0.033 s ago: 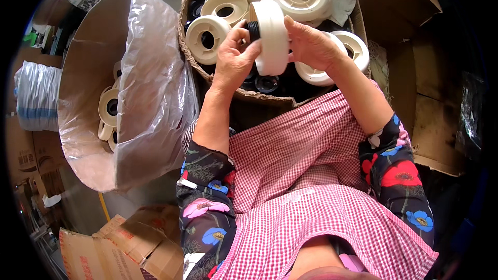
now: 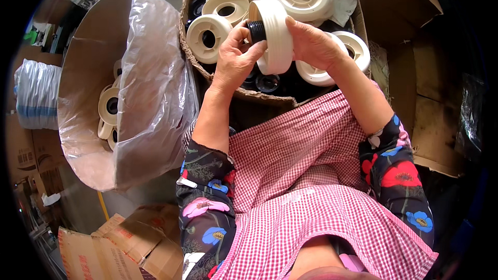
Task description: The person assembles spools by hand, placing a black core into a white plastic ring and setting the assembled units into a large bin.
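Observation:
Both hands hold up a cream plastic ring (image 2: pixel 277 33), standing on edge above an open cardboard box. A black threaded fitting (image 2: pixel 257 31) sticks out of the ring's left face. My left hand (image 2: pixel 237 56) is closed round this fitting, thumb and fingers at its sides. On the ring's right side, my right hand (image 2: pixel 317 45) grips the rim; part of its fingers is hidden behind the ring. Cream flanged rings lie in the box below, among them one ring (image 2: pixel 209 39) by my left hand and another ring (image 2: pixel 315 72) under my right wrist.
The cardboard box (image 2: pixel 194 67) also holds black round parts (image 2: pixel 267 82). To the left stands a container lined with clear plastic (image 2: pixel 150 72), with several cream rings (image 2: pixel 108 105) inside. Flattened cardboard (image 2: pixel 98 254) lies at lower left. Cardboard flaps (image 2: pixel 438 119) stand at right.
The ring has turned slightly, and more of the black threaded fitting shows beside my left fingers. Both hands keep their hold.

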Motion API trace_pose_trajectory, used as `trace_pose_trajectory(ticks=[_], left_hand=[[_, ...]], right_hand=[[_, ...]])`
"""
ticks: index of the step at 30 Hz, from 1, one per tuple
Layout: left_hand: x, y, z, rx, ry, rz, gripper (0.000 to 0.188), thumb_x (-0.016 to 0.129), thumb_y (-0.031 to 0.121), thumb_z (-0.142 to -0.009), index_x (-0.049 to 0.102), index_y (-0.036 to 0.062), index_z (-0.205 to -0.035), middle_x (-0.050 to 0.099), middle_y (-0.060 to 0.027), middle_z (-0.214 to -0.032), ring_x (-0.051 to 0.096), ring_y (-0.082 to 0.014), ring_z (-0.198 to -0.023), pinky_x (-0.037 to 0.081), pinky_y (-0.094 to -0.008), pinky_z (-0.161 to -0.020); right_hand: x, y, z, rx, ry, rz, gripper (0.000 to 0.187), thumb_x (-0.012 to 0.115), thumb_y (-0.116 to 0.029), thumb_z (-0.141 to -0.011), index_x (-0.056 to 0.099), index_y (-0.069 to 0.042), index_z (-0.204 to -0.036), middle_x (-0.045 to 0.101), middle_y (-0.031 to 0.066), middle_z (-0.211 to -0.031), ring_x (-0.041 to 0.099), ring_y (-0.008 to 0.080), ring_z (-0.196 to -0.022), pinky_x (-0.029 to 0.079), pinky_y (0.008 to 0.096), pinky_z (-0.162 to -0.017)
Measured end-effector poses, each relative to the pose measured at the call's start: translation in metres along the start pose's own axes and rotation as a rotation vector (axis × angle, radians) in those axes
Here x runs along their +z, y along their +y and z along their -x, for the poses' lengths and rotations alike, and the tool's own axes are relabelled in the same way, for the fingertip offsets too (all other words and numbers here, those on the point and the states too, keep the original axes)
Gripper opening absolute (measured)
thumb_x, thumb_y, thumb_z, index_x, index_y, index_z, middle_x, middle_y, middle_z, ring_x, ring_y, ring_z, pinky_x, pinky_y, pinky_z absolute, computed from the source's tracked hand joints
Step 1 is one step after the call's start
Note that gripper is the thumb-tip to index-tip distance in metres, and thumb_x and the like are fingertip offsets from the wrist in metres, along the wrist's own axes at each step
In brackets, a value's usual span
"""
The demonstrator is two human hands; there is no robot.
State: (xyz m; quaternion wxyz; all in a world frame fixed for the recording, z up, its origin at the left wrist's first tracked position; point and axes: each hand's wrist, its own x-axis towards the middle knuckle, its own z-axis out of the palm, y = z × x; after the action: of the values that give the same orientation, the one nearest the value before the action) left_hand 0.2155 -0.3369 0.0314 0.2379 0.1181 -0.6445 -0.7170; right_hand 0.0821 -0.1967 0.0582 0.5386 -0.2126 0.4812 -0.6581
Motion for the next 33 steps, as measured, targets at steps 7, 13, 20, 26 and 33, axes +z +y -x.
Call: trace_pose_trajectory(ticks=[7, 13, 20, 26, 33], left_hand=[[-0.007, 0.014, 0.001, 0.042, 0.053, -0.023, 0.042, 0.073, 0.008, -0.072, 0.048, 0.0032, -0.105, 0.057, -0.0094, -0.100, 0.060, -0.0136, -0.087, 0.050, -0.0251, -0.078], [-0.011, 0.019, 0.001, -0.243, -0.017, 0.244, 0.058, 0.070, 0.019, -0.080, 0.042, 0.0017, -0.128, 0.059, -0.0111, -0.109, 0.061, -0.0184, -0.095, 0.054, -0.0320, -0.077], [0.003, 0.016, -0.002, -0.322, -0.054, 0.527, 0.051, 0.066, 0.024, -0.083, 0.045, 0.0007, -0.123, 0.059, -0.0106, -0.108, 0.062, -0.0195, -0.094, 0.055, -0.0336, -0.076], [0.008, 0.009, -0.007, -0.178, 0.018, 0.350, 0.060, 0.071, 0.017, -0.079, 0.038, 0.0001, -0.127, 0.059, -0.0118, -0.108, 0.062, -0.0188, -0.093, 0.055, -0.0322, -0.074], [0.003, 0.019, -0.007, -0.172, -0.035, 0.188, 0.068, 0.074, 0.011, -0.074, 0.036, 0.0007, -0.129, 0.059, -0.0123, -0.107, 0.060, -0.0192, -0.096, 0.053, -0.0302, -0.079]], right_hand=[[-0.004, 0.005, -0.009, -0.140, -0.167, 0.069, 0.055, 0.058, -0.044, -0.086, 0.051, -0.003, -0.122, 0.059, 0.0089, -0.112, 0.058, 0.0170, -0.099, 0.048, 0.0362, -0.085], [0.011, 0.001, 0.002, -0.384, -0.082, 0.492, 0.057, 0.073, -0.033, -0.072, 0.053, -0.005, -0.119, 0.049, 0.0134, -0.125, 0.048, 0.0237, -0.116, 0.040, 0.0367, -0.096], [0.011, -0.004, 0.002, -0.423, -0.052, 0.413, 0.066, 0.071, -0.029, -0.071, 0.046, -0.006, -0.128, 0.051, 0.0158, -0.121, 0.051, 0.0230, -0.112, 0.042, 0.0353, -0.093], [0.012, -0.004, 0.004, -0.397, -0.026, 0.257, 0.070, 0.069, -0.031, -0.070, 0.044, -0.008, -0.131, 0.055, 0.0168, -0.114, 0.056, 0.0203, -0.100, 0.046, 0.0318, -0.084], [0.007, -0.002, 0.006, -0.397, -0.050, 0.469, 0.071, 0.067, -0.034, -0.072, 0.042, -0.008, -0.134, 0.053, 0.0151, -0.118, 0.052, 0.0220, -0.110, 0.044, 0.0352, -0.091]])
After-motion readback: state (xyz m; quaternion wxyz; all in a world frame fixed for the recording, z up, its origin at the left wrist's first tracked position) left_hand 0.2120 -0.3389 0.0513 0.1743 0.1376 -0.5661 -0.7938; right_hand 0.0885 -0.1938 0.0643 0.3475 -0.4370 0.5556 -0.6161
